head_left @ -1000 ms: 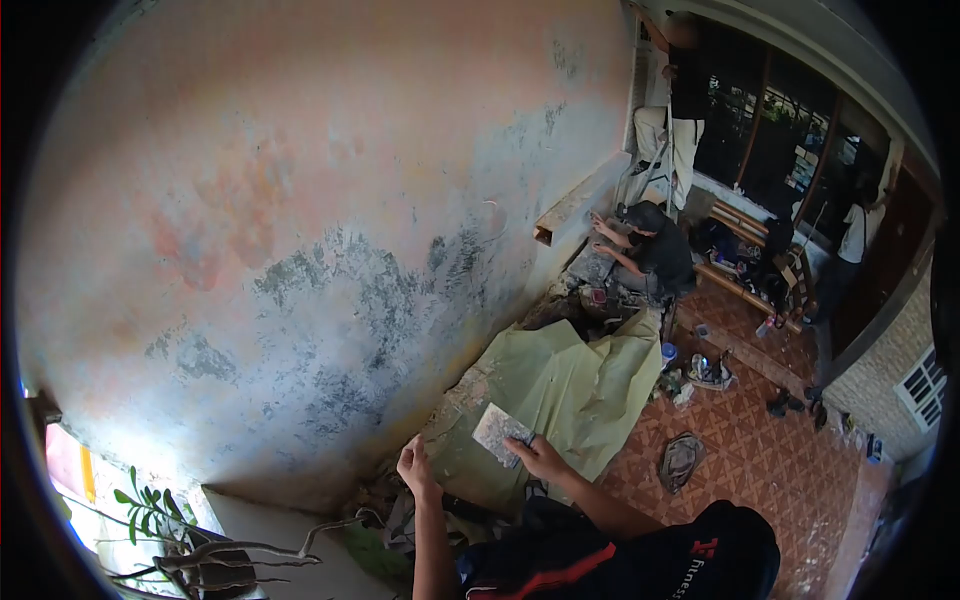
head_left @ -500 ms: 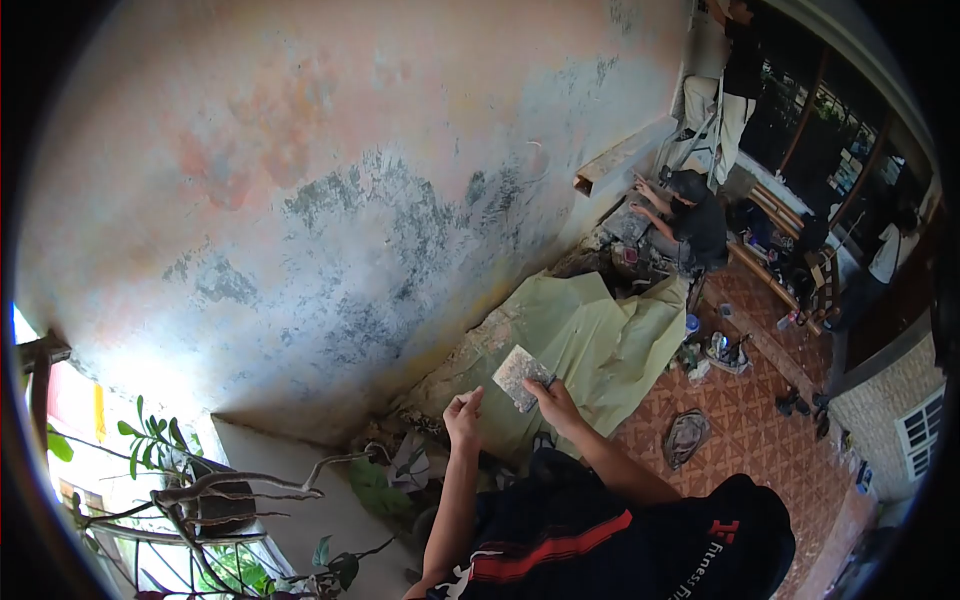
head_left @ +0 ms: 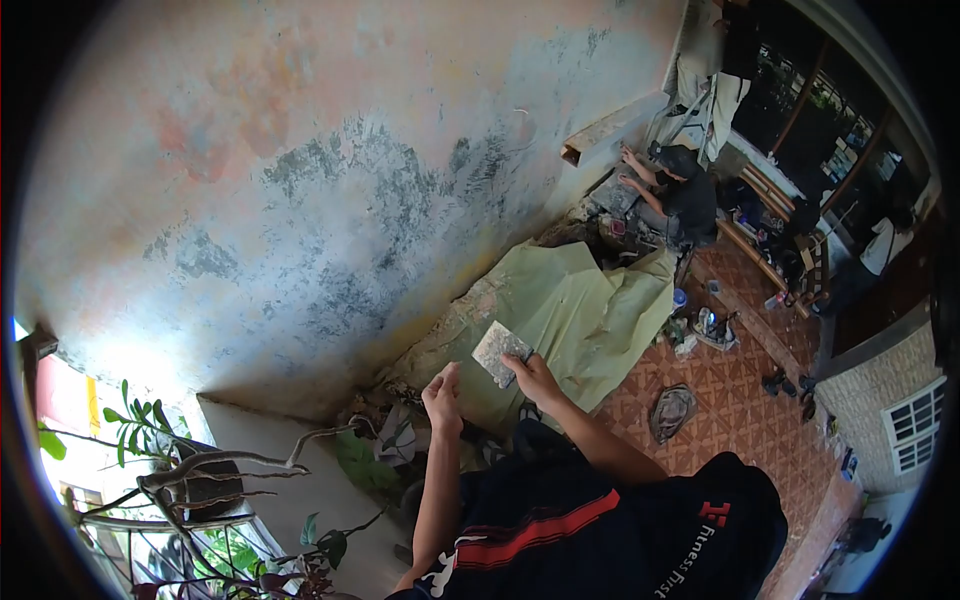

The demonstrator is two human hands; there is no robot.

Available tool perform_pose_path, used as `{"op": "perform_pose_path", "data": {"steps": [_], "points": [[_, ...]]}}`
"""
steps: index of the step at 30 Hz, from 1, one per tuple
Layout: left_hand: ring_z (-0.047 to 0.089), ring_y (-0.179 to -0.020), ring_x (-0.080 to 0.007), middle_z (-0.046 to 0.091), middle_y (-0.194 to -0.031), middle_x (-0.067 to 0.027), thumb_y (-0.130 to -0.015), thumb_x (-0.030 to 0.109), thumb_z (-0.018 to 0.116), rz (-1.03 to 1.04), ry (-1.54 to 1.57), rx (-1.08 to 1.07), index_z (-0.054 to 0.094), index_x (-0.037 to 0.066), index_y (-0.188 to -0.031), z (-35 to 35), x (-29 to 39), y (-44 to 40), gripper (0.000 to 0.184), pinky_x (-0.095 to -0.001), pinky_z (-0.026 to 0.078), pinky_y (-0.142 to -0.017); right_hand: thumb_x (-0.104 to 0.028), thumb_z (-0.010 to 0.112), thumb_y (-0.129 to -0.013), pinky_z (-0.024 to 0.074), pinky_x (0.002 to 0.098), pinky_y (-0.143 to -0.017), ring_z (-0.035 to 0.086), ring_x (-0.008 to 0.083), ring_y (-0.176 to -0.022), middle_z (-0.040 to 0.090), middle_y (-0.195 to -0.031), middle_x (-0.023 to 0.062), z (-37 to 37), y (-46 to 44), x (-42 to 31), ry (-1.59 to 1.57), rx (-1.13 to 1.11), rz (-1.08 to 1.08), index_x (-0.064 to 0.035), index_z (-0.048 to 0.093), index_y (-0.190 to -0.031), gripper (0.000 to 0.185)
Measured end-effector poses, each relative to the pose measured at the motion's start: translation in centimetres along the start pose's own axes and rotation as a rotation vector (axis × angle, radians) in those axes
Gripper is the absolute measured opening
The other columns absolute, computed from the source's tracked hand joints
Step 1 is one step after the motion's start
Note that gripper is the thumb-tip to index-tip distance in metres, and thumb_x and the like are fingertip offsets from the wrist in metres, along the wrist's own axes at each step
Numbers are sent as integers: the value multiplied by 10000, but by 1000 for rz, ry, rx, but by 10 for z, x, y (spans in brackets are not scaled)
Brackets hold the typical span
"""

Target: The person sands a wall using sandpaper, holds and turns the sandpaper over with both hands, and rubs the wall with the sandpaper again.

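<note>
My right hand (head_left: pixel 533 379) is closed around the near edge of a flat rectangular plate (head_left: pixel 498 350) with a pale, speckled, rough-looking face. The fingers under it are mostly hidden. My left hand (head_left: pixel 443 396) is raised just to the left of the plate, apart from it, with the fingers curled and pinched together. Whatever might be between those fingertips is too small to make out. Both hands are held over a pale green sheet (head_left: pixel 540 300) spread along the foot of the wall. The wall (head_left: pixel 340 230) has dark, patchy, worn areas.
A co-worker (head_left: pixel 688 200) crouches by the wall beyond the sheet. Another person stands on a ladder (head_left: pixel 705 115) at the back. A plant (head_left: pixel 205 470) with bare branches is on the left. A crumpled bag (head_left: pixel 672 413) lies on the tiled floor (head_left: pixel 715 395).
The view has shifted slightly, so the wall, sheet and floor appear further left. My right hand still grips the plate; my left hand stays pinched beside it.
</note>
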State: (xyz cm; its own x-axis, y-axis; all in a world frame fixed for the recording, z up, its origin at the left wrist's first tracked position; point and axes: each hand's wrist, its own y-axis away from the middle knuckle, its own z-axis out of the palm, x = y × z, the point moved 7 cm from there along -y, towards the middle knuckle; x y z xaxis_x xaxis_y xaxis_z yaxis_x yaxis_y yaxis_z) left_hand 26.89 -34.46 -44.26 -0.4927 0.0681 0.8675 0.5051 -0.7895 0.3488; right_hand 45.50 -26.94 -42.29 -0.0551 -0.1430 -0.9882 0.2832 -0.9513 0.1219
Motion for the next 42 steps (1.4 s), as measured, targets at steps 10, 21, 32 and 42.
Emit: {"op": "perform_pose_path", "data": {"steps": [10,21,32,42], "points": [[482,-713,-91,543,-799,33,-958,319,659,-24,-57,87,653,64,-940,1,-14,-5,256,-259,405,-663,-233,617,-967,478,257,-735,599,58,-817,673,-898,-27,-12,8,-8,-135,34,69,-27,693,-976,220],[504,-750,-78,544,-842,44,-985,360,616,-6,-214,-73,530,146,-827,15,-6,0,279,-265,419,-670,-314,603,-973,371,285,-542,456,40,-612,502,-644,-70,-4,11,-10,-125,103,-5,-51,601,-722,363],[554,-802,-105,618,-931,3,-1018,268,516,-74,-97,-199,586,108,-942,30,-21,6,191,-278,423,-719,-268,589,-993,382,258,-631,454,14,-725,532,-763,-95,-12,12,2,-5,-29,42,-64,620,-795,286],[559,-798,-97,674,-983,4,-1011,254,523,-74,-81,-290,658,79,-1034,62,-29,4,222,-256,423,-696,-339,594,-983,306,291,-500,381,34,-573,423,-592,-83,-42,16,-10,-39,135,-69,-62,537,-655,433]]}}
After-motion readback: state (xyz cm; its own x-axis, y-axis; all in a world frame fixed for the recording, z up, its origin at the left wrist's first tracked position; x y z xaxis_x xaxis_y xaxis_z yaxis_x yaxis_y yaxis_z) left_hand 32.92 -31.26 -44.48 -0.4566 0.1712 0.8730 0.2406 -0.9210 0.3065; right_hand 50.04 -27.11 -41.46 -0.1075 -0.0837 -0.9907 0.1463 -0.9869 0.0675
